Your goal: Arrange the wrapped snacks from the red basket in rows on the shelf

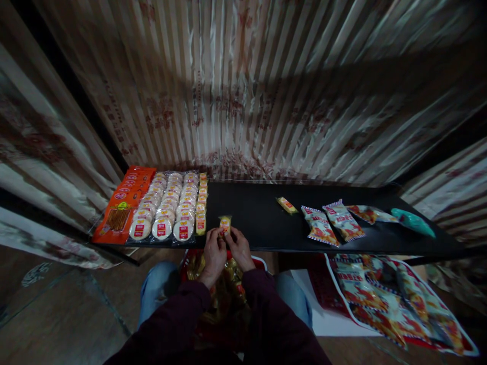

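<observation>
Both hands meet at the front edge of the black shelf, around one small yellow snack packet with a red label. My left hand pinches it from the left, and my right hand grips its right side. To the left of them stands a column of similar yellow packets. Beside that run three rows of round white wrapped crackers with red labels. A single yellow packet lies tilted on the shelf to the right.
Orange snack bags lie at the shelf's left end. On the right are striped-edge snack bags and a teal bag. Below, a red basket of yellow packets sits between the knees; another basket holds snack bags. Striped curtains hang behind.
</observation>
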